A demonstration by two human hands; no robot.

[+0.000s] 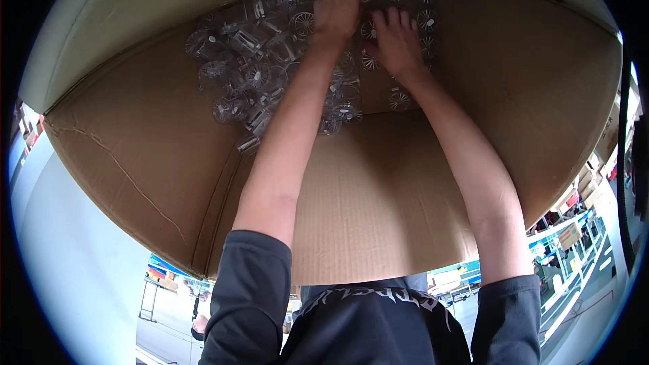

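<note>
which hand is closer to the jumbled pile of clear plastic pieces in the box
The left. The left hand is at the upper right edge of the jumbled pile; the right hand is farther right, among the more orderly pieces.

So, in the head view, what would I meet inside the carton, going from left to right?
Left carton wall, leftmost clear plastic pieces with spoked round ends, left hand, right hand, right carton wall.

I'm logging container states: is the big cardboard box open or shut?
Open: the left hand and right hand reach inside the cardboard box, where clear plastic pieces lie in plain view.
</note>
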